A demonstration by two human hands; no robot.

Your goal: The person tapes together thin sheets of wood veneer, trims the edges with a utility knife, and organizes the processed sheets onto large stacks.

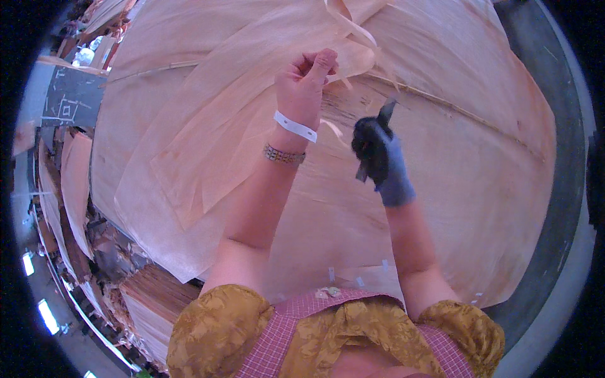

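Observation:
Large thin sheets of pale wood veneer point(466, 189) lie overlapped in front of me. My left hand point(307, 75), bare, with a white band and a metal watch point(283, 155) at the wrist, is closed in a pinch above them. Whatever its fingers hold is hidden; a thin torn veneer edge shows right beside them. A dark knife point(387, 112) is gripped in my right hand point(375, 151), which wears a grey-blue and black glove. Its flat blade points away from me, and its other end sticks out below the fist. Near both hands, a narrow veneer strip point(359, 33) curls up.
A long split or raised ridge point(454, 107) crosses the veneer on the right. Several broken veneer pieces and a stack of sheets point(157, 290) lie at the left. Grey floor point(535, 69) runs along the right side.

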